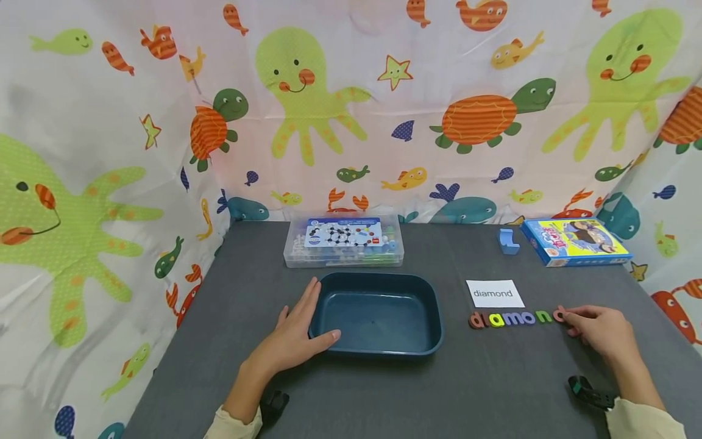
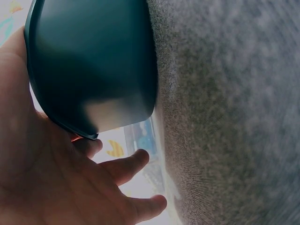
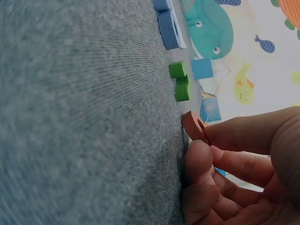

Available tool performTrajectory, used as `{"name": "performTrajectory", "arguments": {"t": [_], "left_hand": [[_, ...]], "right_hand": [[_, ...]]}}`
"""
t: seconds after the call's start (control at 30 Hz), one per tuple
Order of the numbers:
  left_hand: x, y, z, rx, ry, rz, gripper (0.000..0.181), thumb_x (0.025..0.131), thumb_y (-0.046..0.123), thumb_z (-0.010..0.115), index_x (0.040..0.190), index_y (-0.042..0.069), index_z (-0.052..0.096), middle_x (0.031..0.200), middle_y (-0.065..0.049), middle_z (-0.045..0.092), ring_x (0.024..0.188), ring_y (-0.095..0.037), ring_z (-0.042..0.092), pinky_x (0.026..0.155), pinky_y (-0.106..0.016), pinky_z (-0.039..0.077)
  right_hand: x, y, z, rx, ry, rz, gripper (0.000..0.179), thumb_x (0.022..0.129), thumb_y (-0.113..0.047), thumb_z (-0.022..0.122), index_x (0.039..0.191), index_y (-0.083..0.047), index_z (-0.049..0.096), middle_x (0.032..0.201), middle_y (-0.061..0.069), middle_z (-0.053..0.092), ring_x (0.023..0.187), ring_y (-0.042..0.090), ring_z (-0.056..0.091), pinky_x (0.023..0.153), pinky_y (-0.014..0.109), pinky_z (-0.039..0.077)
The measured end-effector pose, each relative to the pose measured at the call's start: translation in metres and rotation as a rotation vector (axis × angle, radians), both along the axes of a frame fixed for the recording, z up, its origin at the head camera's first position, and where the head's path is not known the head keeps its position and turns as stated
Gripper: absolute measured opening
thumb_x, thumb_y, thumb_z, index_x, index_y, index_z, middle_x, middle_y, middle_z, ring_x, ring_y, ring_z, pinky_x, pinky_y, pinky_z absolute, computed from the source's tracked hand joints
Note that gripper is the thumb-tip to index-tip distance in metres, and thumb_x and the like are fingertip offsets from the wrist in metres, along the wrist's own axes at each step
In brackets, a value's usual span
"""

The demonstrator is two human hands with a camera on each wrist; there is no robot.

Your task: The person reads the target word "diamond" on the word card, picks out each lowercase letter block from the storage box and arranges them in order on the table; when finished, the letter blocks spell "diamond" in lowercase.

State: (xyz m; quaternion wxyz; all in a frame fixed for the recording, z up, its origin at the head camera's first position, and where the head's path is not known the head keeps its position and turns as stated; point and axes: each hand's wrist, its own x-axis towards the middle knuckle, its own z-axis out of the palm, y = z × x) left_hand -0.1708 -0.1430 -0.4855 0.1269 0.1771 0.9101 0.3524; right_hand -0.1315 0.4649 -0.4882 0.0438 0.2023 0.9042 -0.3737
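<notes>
My left hand (image 1: 290,341) rests against the left rim of a dark blue tray (image 1: 378,352), its fingers straight and spread. In the left wrist view the tray's outer wall (image 2: 93,70) stands beside the thumb. My right hand (image 1: 603,332) pinches a reddish letter d (image 1: 558,314) between thumb and fingertips, at the right end of a row of coloured letters. In the right wrist view that letter (image 3: 191,125) is low by the cloth, partly hidden by the fingers. To its left lie a green n (image 1: 543,316), a purple o (image 1: 528,317) and several other letters.
Above the row lies a white card (image 1: 495,294) reading "diamond". A clear plastic case (image 1: 343,256) of small parts stands behind the tray. At the back right are a blue block-like piece (image 1: 508,242) and a colourful box (image 1: 576,242). A patterned curtain (image 1: 351,73) encloses the grey table.
</notes>
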Motion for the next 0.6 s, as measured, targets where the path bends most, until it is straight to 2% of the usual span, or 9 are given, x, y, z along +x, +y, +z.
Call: {"name": "performTrajectory", "arguments": {"t": [0.17, 0.4, 0.6], "left_hand": [[0.000, 0.000, 0.001, 0.004, 0.002, 0.000, 0.109, 0.099, 0.061, 0.068, 0.173, 0.026, -0.004, 0.177, 0.014, -0.012, 0.164, -0.027, 0.011, 0.120, -0.075, -0.007], [0.001, -0.003, -0.001, 0.004, 0.000, -0.004, 0.111, 0.098, 0.066, 0.066, 0.173, 0.026, -0.004, 0.177, 0.012, -0.012, 0.164, -0.027, 0.011, 0.121, -0.075, -0.005], [-0.003, -0.008, 0.006, 0.045, 0.010, -0.040, 0.110, 0.099, 0.064, 0.066, 0.174, 0.027, -0.006, 0.179, 0.003, -0.013, 0.164, -0.033, 0.007, 0.121, -0.074, -0.005]], "right_hand": [[-0.003, 0.000, 0.000, 0.031, -0.026, 0.016, 0.059, 0.107, -0.039, 0.064, 0.123, 0.018, 0.066, 0.083, 0.003, 0.068, 0.078, 0.025, 0.060, 0.061, 0.035, 0.049], [-0.005, -0.006, -0.007, 0.108, 0.021, 0.063, 0.044, 0.106, -0.029, 0.066, 0.115, 0.014, 0.070, 0.078, 0.004, 0.066, 0.072, 0.026, 0.058, 0.058, 0.034, 0.047], [-0.002, -0.013, -0.003, 0.132, 0.039, 0.031, 0.053, 0.109, -0.034, 0.059, 0.119, 0.018, 0.064, 0.078, 0.006, 0.066, 0.073, 0.026, 0.059, 0.058, 0.035, 0.048]]}}
